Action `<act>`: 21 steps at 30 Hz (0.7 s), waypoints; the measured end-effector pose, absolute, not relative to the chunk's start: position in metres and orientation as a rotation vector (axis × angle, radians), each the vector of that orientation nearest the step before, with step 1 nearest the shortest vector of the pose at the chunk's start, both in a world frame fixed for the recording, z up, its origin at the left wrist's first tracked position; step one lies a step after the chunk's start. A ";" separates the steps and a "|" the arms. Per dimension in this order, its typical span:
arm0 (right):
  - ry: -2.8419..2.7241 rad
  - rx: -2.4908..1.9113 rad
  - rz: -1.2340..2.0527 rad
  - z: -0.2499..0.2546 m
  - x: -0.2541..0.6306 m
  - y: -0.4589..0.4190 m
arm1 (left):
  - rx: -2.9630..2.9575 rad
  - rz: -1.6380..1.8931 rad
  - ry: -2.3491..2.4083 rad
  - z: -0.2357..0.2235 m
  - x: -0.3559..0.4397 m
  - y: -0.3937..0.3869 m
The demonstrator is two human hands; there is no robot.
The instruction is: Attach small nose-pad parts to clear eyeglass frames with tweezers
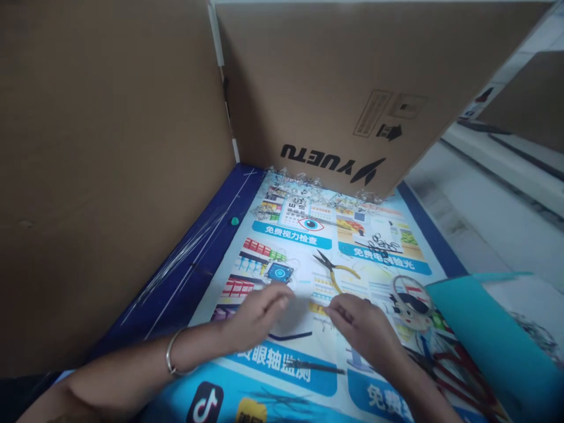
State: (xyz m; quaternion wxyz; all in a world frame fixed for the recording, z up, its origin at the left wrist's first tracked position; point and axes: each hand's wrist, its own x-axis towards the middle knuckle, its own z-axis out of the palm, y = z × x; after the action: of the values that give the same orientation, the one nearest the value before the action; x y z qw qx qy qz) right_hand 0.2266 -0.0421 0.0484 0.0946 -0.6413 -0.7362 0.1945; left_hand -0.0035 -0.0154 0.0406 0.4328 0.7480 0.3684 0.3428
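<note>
there's the left hand [259, 314], its grip curled, with the right hand [363, 324] bunched at three o'clock from it; whether either one pinches something thin, i cannot tell. just off the right hand, at eleven o'clock, lie the dark-nosed pliers with yellow handles [332, 268], splayed on the poster-covered surface [303, 314].

Left hand [262, 312] and right hand [365, 323] face each other, fingers [281, 294] apparently curled.
</note>
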 end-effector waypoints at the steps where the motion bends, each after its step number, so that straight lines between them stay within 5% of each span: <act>1: -2.186 -1.775 0.666 0.051 0.220 -0.047 | 2.037 0.752 0.828 0.039 -0.001 -0.020; 7: -2.201 -1.357 0.962 0.050 0.189 -0.071 | 2.507 0.536 0.468 0.032 0.001 -0.034; 21: -1.929 -1.418 0.933 0.037 0.179 -0.072 | 2.240 0.802 0.577 0.020 0.001 -0.033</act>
State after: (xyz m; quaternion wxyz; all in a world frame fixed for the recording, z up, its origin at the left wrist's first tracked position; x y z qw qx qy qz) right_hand 0.1793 -0.0722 0.0373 0.2822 -0.5295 -0.7201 0.3484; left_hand 0.0005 -0.0327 0.0203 0.3398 0.8604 0.2218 0.3083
